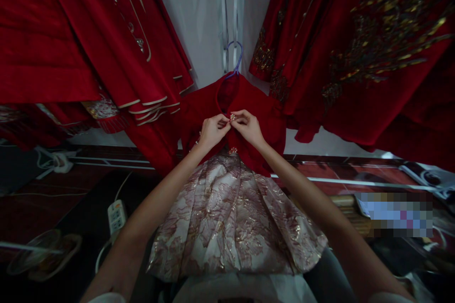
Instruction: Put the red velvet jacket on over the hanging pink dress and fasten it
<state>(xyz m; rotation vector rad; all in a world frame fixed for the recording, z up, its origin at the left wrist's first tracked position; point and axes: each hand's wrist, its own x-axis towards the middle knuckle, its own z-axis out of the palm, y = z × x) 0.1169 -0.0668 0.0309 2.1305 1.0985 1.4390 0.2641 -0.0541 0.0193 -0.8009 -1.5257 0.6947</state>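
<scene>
A small red jacket hangs in front of me on a purple hanger. Below its hem spreads a pleated pinkish brocade skirt. At the jacket's front opening, just under the collar, my left hand pinches the front edge. Beside it, almost touching, my right hand is closed in a pinch at a pearl flower button. The exact grip between the fingertips is partly hidden. A second flower button sits lower on the front edge.
Red garments with pale trim hang at left, and gold-embroidered red garments at right. A power strip lies at lower left near plastic food containers. A metal rail crosses low behind the skirt.
</scene>
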